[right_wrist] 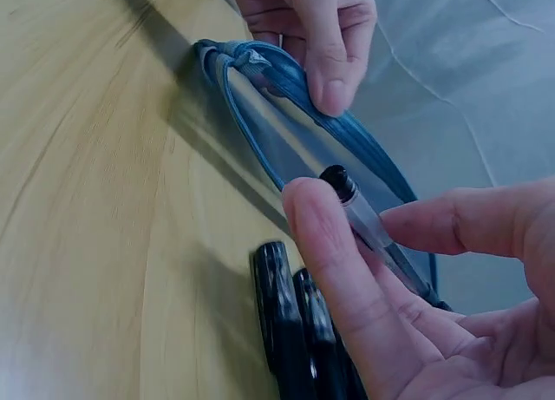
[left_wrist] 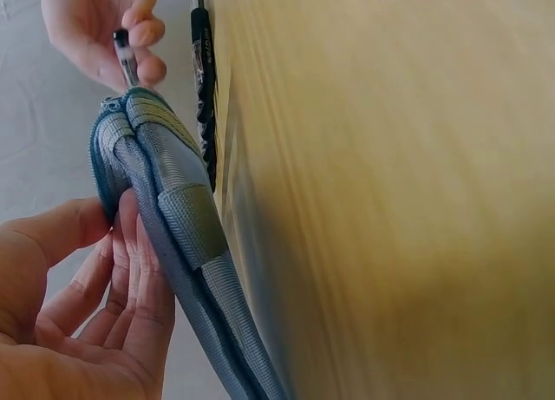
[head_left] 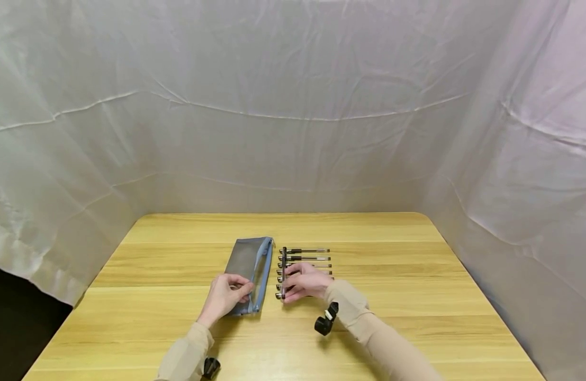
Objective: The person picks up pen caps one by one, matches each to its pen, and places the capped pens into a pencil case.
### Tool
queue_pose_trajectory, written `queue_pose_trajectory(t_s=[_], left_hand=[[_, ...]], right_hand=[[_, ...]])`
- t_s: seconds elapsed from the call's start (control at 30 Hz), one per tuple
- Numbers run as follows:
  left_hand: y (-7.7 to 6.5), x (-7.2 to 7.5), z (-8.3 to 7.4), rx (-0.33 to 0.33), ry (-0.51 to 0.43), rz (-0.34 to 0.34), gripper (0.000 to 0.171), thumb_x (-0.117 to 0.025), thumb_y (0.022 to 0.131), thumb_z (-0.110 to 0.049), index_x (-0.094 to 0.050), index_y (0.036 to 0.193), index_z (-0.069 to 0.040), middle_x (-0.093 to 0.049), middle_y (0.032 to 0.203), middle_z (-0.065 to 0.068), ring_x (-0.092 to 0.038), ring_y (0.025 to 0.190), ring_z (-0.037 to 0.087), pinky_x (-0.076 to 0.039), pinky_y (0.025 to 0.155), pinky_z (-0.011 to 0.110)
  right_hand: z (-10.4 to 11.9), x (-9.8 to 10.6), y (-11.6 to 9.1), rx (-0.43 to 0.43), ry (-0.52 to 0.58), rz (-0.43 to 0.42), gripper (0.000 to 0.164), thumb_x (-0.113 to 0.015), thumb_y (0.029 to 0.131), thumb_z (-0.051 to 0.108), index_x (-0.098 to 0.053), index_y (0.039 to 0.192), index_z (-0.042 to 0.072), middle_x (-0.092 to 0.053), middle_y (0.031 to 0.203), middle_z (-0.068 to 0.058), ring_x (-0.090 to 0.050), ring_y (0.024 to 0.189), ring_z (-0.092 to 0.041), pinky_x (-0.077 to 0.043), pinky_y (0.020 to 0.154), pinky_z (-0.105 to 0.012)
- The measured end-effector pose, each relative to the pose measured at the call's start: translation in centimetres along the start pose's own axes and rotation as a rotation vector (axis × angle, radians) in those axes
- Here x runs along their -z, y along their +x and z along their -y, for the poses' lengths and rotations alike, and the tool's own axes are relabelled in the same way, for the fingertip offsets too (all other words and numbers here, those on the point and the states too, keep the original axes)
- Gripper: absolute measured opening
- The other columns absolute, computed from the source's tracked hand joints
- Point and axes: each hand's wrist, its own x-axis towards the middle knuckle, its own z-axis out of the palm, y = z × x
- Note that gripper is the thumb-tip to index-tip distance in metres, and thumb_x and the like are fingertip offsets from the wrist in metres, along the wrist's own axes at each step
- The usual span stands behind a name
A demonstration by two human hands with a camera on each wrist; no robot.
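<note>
A blue-grey zippered pencil pouch point(head_left: 245, 256) lies on the table, its mouth parted on the right side. My left hand point(head_left: 227, 297) pinches the upper edge of that mouth between thumb and fingers. Close to the opening, my right hand point(head_left: 308, 280) holds a black-capped gel pen point(right_wrist: 371, 226) between thumb and fingers. In the head view this pen stands crosswise over the left ends of a row of pens point(head_left: 316, 259). The right wrist view has its dark end pointing at the pouch's mouth. Fingers hide parts of the held pen and of several pens in the row.
The pens lie side by side on the wooden table point(head_left: 393, 296), just right of the pouch. Pale grey fabric point(head_left: 293, 148) hangs behind the table and along both sides. A black wrist camera point(head_left: 325, 324) hangs below the right wrist, near the tabletop.
</note>
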Motion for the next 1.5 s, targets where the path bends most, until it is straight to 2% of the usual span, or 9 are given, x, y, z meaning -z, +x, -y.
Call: queue_pose_trajectory(t_s=[0.27,0.47,0.73,0.9,0.97,1.13,1.27,1.4,1.5], left_hand=[[0.1,-0.2,-0.2,0.010,-0.013,-0.003,0.011,-0.073,0.089,-0.004,-0.075,0.091,0.006,-0.075,0.079,0.018,-0.070,0.057,0.015,-0.060,0.056,0.025],[0.2,-0.3,-0.1,-0.012,-0.022,0.004,0.011,-0.073,0.090,-0.004,-0.075,0.091,0.007,-0.076,0.080,0.020,-0.072,0.060,0.021,-0.060,0.056,0.025],[0.2,-0.2,-0.1,0.016,-0.031,0.004,0.011,-0.073,0.090,-0.005,-0.075,0.091,0.006,-0.076,0.079,0.018,-0.071,0.059,0.016,-0.060,0.057,0.024],[0.1,-0.2,-0.1,0.025,-0.032,0.007,0.011,-0.073,0.090,-0.004,-0.075,0.092,0.006,-0.075,0.079,0.019,-0.071,0.060,0.018,-0.060,0.058,0.025],[0.1,-0.2,-0.1,0.022,-0.034,0.010,0.012,-0.073,0.090,-0.004,-0.075,0.092,0.007,-0.075,0.079,0.020,-0.071,0.060,0.019,-0.061,0.058,0.026],[0.1,-0.3,-0.2,0.014,-0.035,0.013,0.014,-0.074,0.089,-0.005,-0.074,0.093,0.008,-0.075,0.080,0.021,-0.072,0.061,0.022,-0.061,0.058,0.028],[0.1,-0.3,-0.2,0.022,-0.043,0.005,0.013,-0.074,0.089,-0.005,-0.075,0.092,0.008,-0.075,0.079,0.020,-0.071,0.060,0.020,-0.061,0.057,0.027],[0.1,-0.3,0.0,-0.041,-0.053,0.001,0.012,-0.074,0.088,-0.004,-0.074,0.089,0.008,-0.075,0.074,0.016,-0.069,0.056,0.014,-0.060,0.055,0.026],[0.0,-0.3,0.1,-0.075,-0.058,0.000,0.012,-0.074,0.088,-0.004,-0.074,0.087,0.008,-0.074,0.072,0.013,-0.068,0.054,0.011,-0.059,0.053,0.026]], right_hand=[[0.6,-1.8,2.0,-0.017,-0.018,0.025,0.051,-0.062,0.092,-0.004,-0.039,0.137,-0.012,-0.067,0.089,-0.017,-0.070,0.063,-0.018,-0.064,0.072,-0.031],[0.7,-2.2,2.3,0.036,0.020,0.084,0.053,-0.059,0.095,-0.004,-0.035,0.142,-0.012,-0.070,0.104,-0.029,-0.074,0.076,-0.021,-0.063,0.078,-0.030],[-0.1,-0.8,1.5,0.097,-0.016,0.111,0.049,-0.054,0.098,-0.002,-0.038,0.143,-0.013,-0.064,0.118,-0.038,-0.073,0.075,-0.018,-0.063,0.072,-0.026],[-0.6,0.6,0.4,0.128,-0.049,0.093,0.046,-0.055,0.098,-0.001,-0.042,0.140,-0.014,-0.064,0.117,-0.040,-0.071,0.070,-0.013,-0.059,0.063,-0.021],[-0.7,1.2,-0.1,0.136,-0.085,0.076,0.044,-0.058,0.097,0.000,-0.047,0.137,-0.014,-0.068,0.107,-0.035,-0.069,0.068,-0.012,-0.057,0.060,-0.021],[-1.1,2.6,-1.5,0.155,-0.260,0.007,0.033,-0.066,0.092,0.004,-0.061,0.121,-0.011,-0.069,0.087,-0.009,-0.061,0.058,-0.008,-0.051,0.051,-0.018],[-1.3,3.6,-2.6,0.177,-0.384,-0.050,0.024,-0.070,0.090,0.005,-0.067,0.109,-0.009,-0.067,0.082,-0.010,-0.053,0.050,-0.007,-0.043,0.045,-0.016],[-1.6,4.8,-3.2,0.216,-0.510,-0.096,0.019,-0.074,0.087,0.008,-0.070,0.102,-0.005,-0.065,0.080,-0.006,-0.049,0.050,-0.006,-0.041,0.044,-0.016],[-1.9,5.6,-3.4,0.260,-0.600,-0.106,0.016,-0.075,0.086,0.007,-0.071,0.098,-0.003,-0.064,0.079,-0.003,-0.051,0.051,-0.008,-0.044,0.047,-0.016]])
